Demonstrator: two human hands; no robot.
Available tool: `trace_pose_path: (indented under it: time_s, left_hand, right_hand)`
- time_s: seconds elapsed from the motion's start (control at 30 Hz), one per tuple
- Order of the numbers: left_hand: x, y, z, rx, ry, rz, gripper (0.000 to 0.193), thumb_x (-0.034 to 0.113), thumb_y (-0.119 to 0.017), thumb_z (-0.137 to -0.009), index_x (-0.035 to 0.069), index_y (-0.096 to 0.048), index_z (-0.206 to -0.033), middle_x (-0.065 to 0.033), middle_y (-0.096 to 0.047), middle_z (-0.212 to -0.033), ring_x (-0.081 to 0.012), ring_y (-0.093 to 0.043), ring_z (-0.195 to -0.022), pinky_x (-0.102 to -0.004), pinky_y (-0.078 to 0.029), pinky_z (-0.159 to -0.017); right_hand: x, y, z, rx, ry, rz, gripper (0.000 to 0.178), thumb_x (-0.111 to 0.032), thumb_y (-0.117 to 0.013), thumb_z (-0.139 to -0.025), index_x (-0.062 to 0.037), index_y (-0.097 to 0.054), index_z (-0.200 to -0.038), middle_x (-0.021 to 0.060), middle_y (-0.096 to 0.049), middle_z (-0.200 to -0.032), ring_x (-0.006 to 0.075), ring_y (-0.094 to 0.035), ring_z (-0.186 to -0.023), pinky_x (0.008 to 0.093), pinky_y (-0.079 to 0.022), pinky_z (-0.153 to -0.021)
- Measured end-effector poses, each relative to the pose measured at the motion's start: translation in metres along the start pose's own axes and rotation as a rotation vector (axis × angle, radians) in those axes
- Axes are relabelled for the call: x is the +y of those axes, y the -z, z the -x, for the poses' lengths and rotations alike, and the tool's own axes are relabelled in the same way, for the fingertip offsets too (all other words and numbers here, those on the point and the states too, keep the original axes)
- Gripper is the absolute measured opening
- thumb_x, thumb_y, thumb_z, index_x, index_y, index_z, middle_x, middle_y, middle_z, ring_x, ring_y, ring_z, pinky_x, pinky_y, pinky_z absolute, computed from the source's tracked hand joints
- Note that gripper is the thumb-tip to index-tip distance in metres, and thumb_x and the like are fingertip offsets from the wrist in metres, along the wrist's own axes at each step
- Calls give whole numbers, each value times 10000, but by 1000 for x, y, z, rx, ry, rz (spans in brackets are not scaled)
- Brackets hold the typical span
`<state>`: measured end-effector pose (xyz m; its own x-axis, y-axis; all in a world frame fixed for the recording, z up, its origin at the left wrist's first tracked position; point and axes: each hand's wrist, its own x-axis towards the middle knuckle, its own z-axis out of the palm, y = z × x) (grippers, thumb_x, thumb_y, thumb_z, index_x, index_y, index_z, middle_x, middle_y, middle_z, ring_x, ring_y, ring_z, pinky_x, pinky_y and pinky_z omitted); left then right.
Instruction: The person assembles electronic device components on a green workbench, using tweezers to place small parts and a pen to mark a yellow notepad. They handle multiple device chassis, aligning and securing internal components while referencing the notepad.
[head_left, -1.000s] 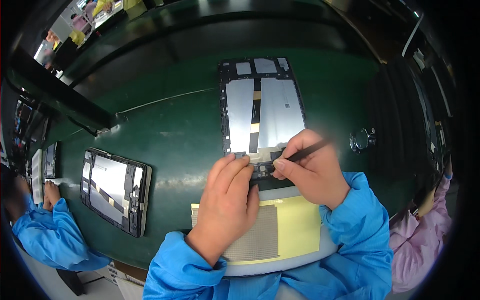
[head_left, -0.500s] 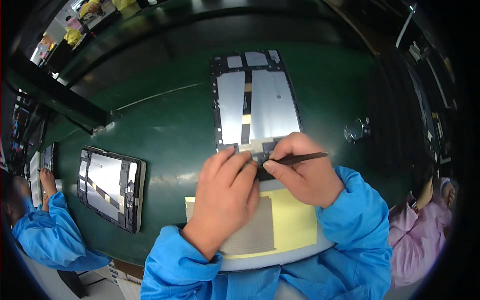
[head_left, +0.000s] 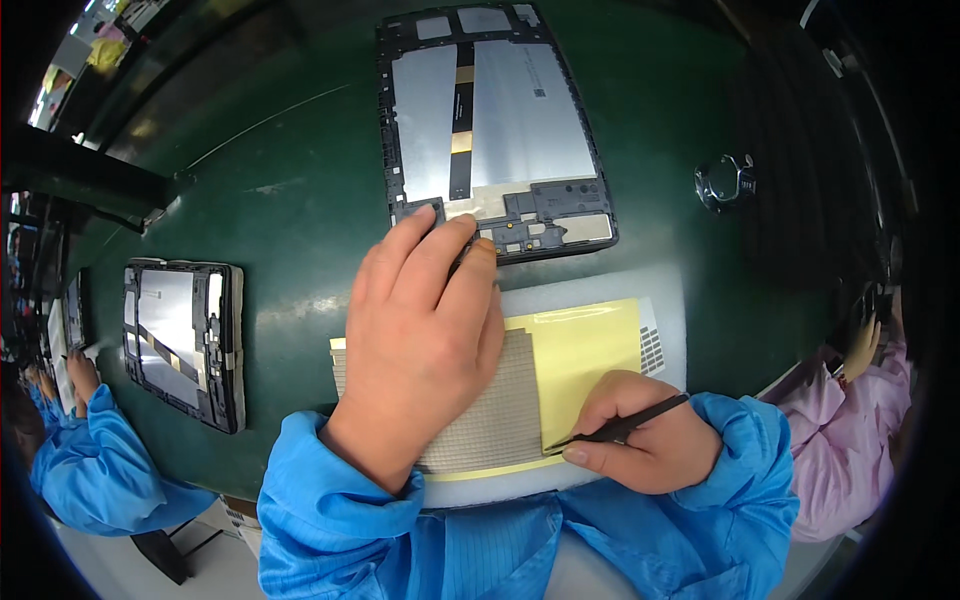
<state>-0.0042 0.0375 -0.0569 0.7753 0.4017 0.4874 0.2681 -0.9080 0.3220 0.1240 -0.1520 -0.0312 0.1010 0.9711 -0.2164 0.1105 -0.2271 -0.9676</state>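
Observation:
My left hand (head_left: 420, 320) lies over the lower left edge of a tablet assembly (head_left: 535, 125), fingers stretched out and fingertips touching it; its thumb is hidden. The assembly has a silver plate in a black frame and a black ribbon cable (head_left: 461, 120) down its middle. In my right hand (head_left: 645, 440) is a pair of dark tweezers (head_left: 625, 422), pinched between thumb and fingers. Their tips meet the lower right corner of a grey gridded sheet of small pads (head_left: 490, 400), which lies on a yellow backing sheet (head_left: 590, 345).
A white foam pad (head_left: 660, 300) lies under the sheets. To the left, another tablet assembly (head_left: 180, 330) rests on the green table (head_left: 290, 220). A small clear and metal object (head_left: 725, 183) sits at right. Co-workers in blue (head_left: 110, 470) and pink (head_left: 840, 450) flank me.
My right hand has drawn the tweezers from the tablet's lower edge down to the gridded sheet. My left hand stays on the tablet. The whole view has shifted, bringing the tablet higher in it.

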Motion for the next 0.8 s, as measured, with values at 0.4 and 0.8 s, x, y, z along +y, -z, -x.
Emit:
trace_pose_path:
  time_s: [0.4, 0.8]
  left_hand:
    - [4, 4, -4, -21, 16, 2, 359, 18, -698, -661, -3, -645, -1015, -161, -603, -1119, -392, -547, -1100, -449, -458, -937]
    - [3, 5, -6, -39, 47, 20, 330, 22, -690, -658, 3, -651, -985, -156, -613, -1078, -388, -551, -1071, -464, -462, -916]
  right_hand:
    - [-6, 30, -15, 242, 78, -235, 136, -9, -712, -815, -24, -577, -805, 79, -615, -812, 136, -614, -717, 268, -487, -632]
    - [-21, 60, -102, 191, 132, -143, 157, 30, -645, -855, 2, -505, -921, 74, -595, -837, 126, -643, -790, 233, -529, -660]
